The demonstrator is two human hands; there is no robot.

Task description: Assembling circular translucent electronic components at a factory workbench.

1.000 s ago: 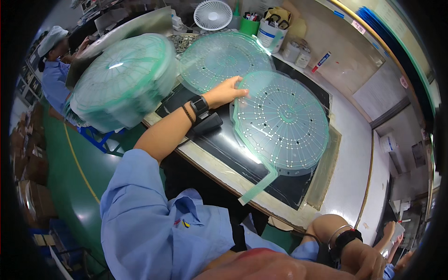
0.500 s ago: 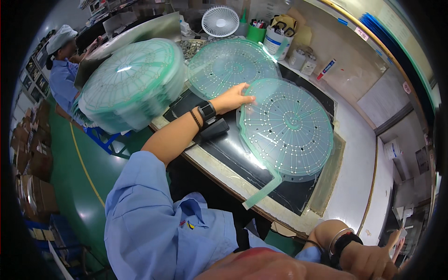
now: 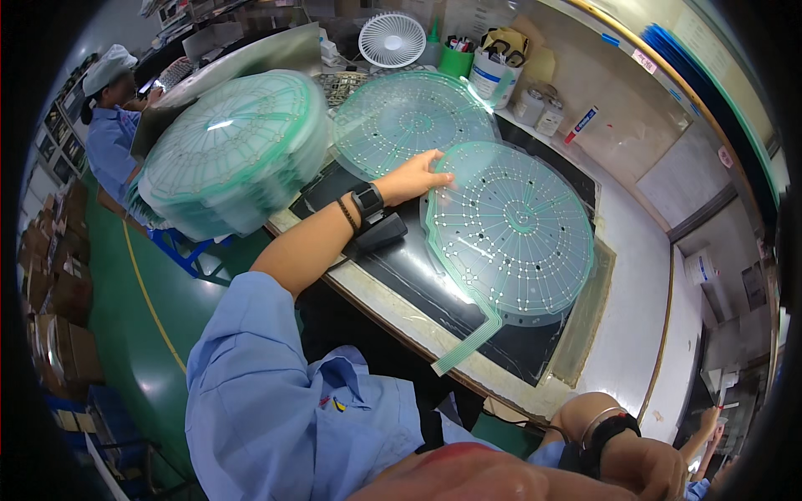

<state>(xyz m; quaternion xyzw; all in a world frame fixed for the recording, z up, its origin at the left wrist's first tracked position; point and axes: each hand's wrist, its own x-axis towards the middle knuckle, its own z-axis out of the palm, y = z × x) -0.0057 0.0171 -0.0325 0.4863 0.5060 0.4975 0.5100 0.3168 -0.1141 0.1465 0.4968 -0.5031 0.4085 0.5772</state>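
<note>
The left hand (image 3: 415,177) lies flat, fingers stretched out and not clenched, with its fingertips (image 3: 443,178) pressing on the near-left rim of a round translucent green circuit sheet (image 3: 510,230); it pins the sheet rather than grasping it. That sheet lies flat on a dark glossy work pad (image 3: 418,267), spreading away from the fingers to the right, and a narrow ribbon tail (image 3: 468,338) runs from its lower edge down toward the person's body. Just behind the hand, a second sheet of the same kind (image 3: 413,121) lies on the pad, its edge near the knuckles. At the wrist sit a dark watch (image 3: 368,200) and a thin band, with a black block-shaped object (image 3: 380,234) just beneath the forearm.

Further to the left of the hand stands a thick stack of the same green discs (image 3: 230,159). Beyond the sheets are a small white fan (image 3: 393,39), a green pen cup (image 3: 455,58) and white tubs (image 3: 489,79). The pad rests on a pale bench (image 3: 643,275) whose edge curves round to the right. Below the bench the floor is green (image 3: 125,334), with a yellow line, and cardboard boxes (image 3: 58,284) are piled far left. Another person in a blue coat and white cap (image 3: 109,117) works at the far left.

The right hand (image 3: 647,463) sits low at the bottom edge, well apart from the sheet; whether it is clenched or loose I cannot tell.
</note>
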